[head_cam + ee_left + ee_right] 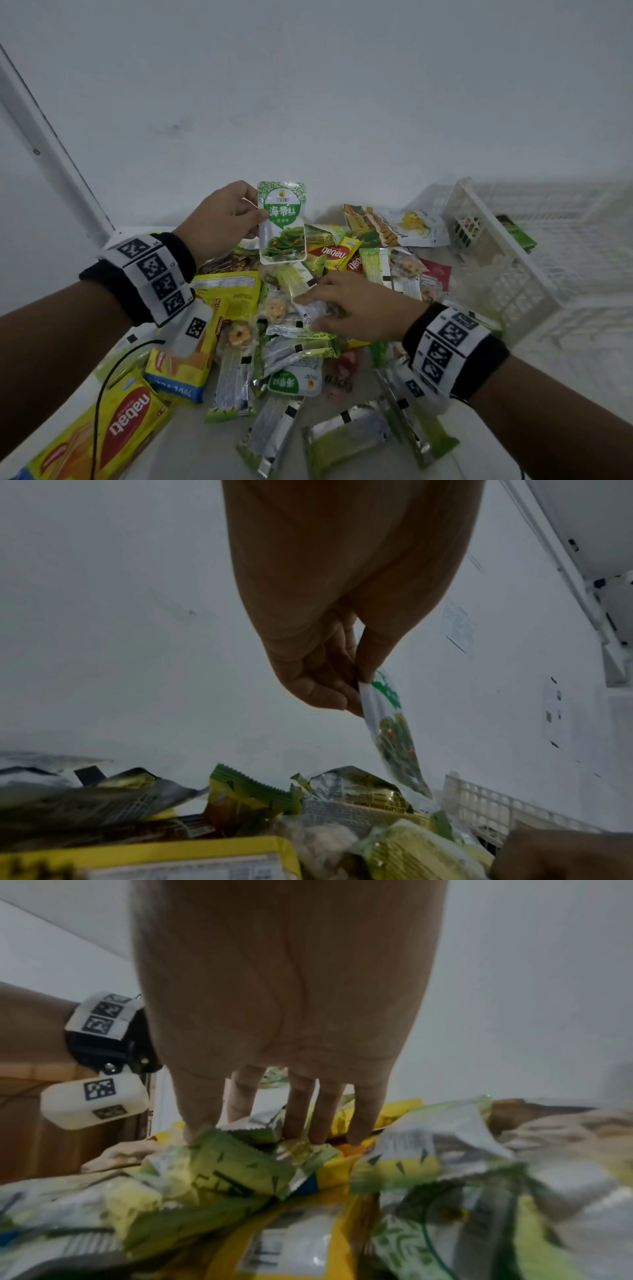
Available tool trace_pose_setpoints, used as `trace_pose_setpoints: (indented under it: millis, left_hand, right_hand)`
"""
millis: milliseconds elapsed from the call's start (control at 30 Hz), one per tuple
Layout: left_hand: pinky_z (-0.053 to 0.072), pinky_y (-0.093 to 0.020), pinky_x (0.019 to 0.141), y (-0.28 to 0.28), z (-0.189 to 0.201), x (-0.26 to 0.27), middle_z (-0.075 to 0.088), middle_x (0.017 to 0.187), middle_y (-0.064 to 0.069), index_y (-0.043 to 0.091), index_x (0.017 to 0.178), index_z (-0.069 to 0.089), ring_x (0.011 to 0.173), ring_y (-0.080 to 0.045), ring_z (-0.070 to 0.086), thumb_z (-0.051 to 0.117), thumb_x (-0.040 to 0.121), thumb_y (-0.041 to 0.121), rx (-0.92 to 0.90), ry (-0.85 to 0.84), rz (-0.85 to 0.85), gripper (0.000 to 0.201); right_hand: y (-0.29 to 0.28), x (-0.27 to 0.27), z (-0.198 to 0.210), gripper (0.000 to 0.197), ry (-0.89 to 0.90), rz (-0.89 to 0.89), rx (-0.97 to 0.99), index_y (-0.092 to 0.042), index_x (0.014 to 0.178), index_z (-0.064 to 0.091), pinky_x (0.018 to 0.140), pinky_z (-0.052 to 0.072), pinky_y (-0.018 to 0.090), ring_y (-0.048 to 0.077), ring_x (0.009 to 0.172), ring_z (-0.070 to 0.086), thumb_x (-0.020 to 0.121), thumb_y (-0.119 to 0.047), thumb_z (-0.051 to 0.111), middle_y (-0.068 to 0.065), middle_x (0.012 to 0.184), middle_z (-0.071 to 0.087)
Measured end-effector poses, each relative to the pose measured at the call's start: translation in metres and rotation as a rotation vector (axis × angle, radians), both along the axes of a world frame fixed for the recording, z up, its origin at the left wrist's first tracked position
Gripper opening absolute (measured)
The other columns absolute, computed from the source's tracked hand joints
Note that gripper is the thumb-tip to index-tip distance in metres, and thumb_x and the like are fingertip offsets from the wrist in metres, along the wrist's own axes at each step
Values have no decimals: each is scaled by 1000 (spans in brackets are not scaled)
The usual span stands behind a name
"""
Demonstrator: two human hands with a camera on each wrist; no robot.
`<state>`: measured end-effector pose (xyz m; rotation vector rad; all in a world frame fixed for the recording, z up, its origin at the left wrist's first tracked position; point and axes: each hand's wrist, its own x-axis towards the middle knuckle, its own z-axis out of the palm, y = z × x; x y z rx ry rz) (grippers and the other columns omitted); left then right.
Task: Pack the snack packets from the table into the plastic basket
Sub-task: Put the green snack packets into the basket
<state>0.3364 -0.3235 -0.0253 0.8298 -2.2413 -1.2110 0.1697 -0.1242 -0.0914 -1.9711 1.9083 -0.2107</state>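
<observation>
My left hand is raised above the pile and pinches a green and white seaweed packet by its left edge between thumb and fingers. The left wrist view shows that seaweed packet hanging edge-on from the left hand. My right hand reaches down into the heap of snack packets, thumb and forefinger on either side of a small silver packet. In the right wrist view the right hand's fingers point straight down around the silver packet. The white plastic basket lies tilted at the right.
Large yellow wafer packs lie at the front left, and green and silver bars at the front. Bigger chip bags rest against the basket's mouth. A white wall stands close behind the table. A black cable runs under my left wrist.
</observation>
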Motion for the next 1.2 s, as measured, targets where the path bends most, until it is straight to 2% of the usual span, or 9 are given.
trace_pose_setpoints:
  millis: [233, 367, 500, 600, 733, 833, 967, 1067, 1200]
  left_hand:
    - [59, -51, 90, 6, -5, -9, 76, 90, -15, 12, 97, 52, 89, -34, 73, 61, 101, 16, 3, -22, -72, 10]
    - [57, -58, 89, 12, -5, -18, 77, 90, -15, 13, 98, 53, 90, -36, 73, 61, 101, 17, 17, -23, -113, 10]
    - [58, -55, 88, 20, -3, -26, 76, 88, -16, 13, 96, 52, 88, -34, 73, 61, 101, 16, -17, -15, -127, 11]
    - [59, -52, 88, 23, -3, -27, 76, 87, -15, 10, 98, 52, 85, -30, 73, 61, 101, 15, -21, -7, -122, 11]
    - [58, -56, 88, 19, -4, -24, 76, 88, -17, 12, 97, 52, 89, -37, 72, 62, 101, 16, 2, -11, -111, 11]
    - [58, -53, 89, 20, -3, -25, 75, 89, -20, 11, 97, 52, 91, -40, 71, 62, 100, 14, 7, 6, -101, 10]
    - [59, -49, 88, 23, -2, -36, 77, 81, -9, 15, 94, 53, 79, -25, 72, 62, 100, 15, -14, 5, -131, 11]
    - [60, -49, 87, 29, -1, -48, 77, 79, -4, 15, 94, 53, 78, -23, 73, 62, 100, 15, -24, 5, -173, 11]
    - [61, -43, 84, 39, -3, -66, 78, 83, -6, 11, 98, 53, 79, -19, 74, 60, 101, 14, -15, -1, -210, 9]
  right_hand:
    - [33, -23, 6, 26, -49, -109, -83, -27, 94, 73, 88, 45, 37, 9, 96, 49, 96, -50, 61, -3, 99, 60]
    - [49, -39, -2, 29, 132, -233, -91, -27, 83, 67, 86, 47, 40, 12, 95, 50, 93, -53, 60, -4, 99, 54]
    - [49, -35, -1, 30, 175, -280, -174, -26, 78, 58, 84, 33, 29, 14, 104, 42, 92, -51, 67, -4, 106, 46]
    - [38, -24, 3, 22, 102, -221, -298, -32, 97, 61, 85, 34, 30, 11, 101, 39, 92, -53, 66, -6, 107, 46]
    - [19, -12, -3, 40, 105, -82, -69, -43, 137, 55, 99, 42, 38, 16, 114, 44, 100, -56, 51, -3, 125, 54]
    - [17, -8, -6, 37, 117, -38, 20, -42, 132, 62, 99, 44, 46, 17, 111, 49, 102, -55, 46, -5, 121, 62]
    - [30, -15, 4, 26, 10, -22, -77, -31, 112, 76, 90, 45, 35, 6, 97, 51, 101, -44, 56, -11, 107, 67]
    - [45, -38, 6, 21, 74, -230, -261, -25, 104, 71, 79, 42, 31, 9, 90, 50, 100, -42, 58, -9, 97, 60]
    - [70, -74, -3, 61, 286, -584, -82, -32, 145, 44, 96, 50, 45, 27, 121, 53, 90, -57, 50, 3, 135, 54]
